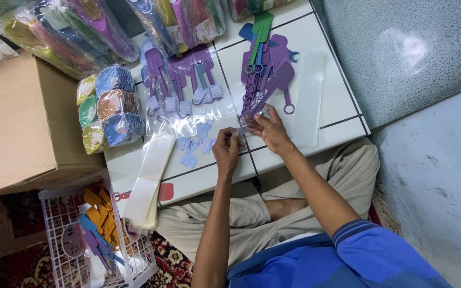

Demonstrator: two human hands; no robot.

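- Beyond the fingertips of both hands, on the white tiled table (pixel 316 48): a loose heap of purple spatulas (pixel 273 69) with a green spatula (pixel 260 32) on top, ring handles pointing back toward the hands. Probably prone to snagging ring on ring, so that a pull on one drags the rest along.
- Left of the left hand, near the wrist: a stack of clear sleeves (pixel 148 181) hanging over the table edge. Likely to slide off toward the wire basket (pixel 70 213) below at one brush of a forearm.
- Just beyond and left of the left hand: small pale paper tags (pixel 193 146) lying flat and scattered. Light by the look of them, so apt to scatter, or to come up two at a time.
- At the right hand (pixel 270 130): thumb and fingers closed, grasping the near end of a clear bag (pixel 252 114) with the ring end of a purple spatula at it. Thin film, seemingly easy to tear or crumple against the ring if forced.
- At the left hand (pixel 228 152): fingertips pinched shut on something small, perhaps one of the tags, too small to tell for sure. Could well drop from so slight a grip.
- Clear bag: at the right fingertips, just beyond and to the right of the left hand, low over the near part of the table. Hands close together but not touching, with the bag's far end reaching away toward the heap of spatulas.
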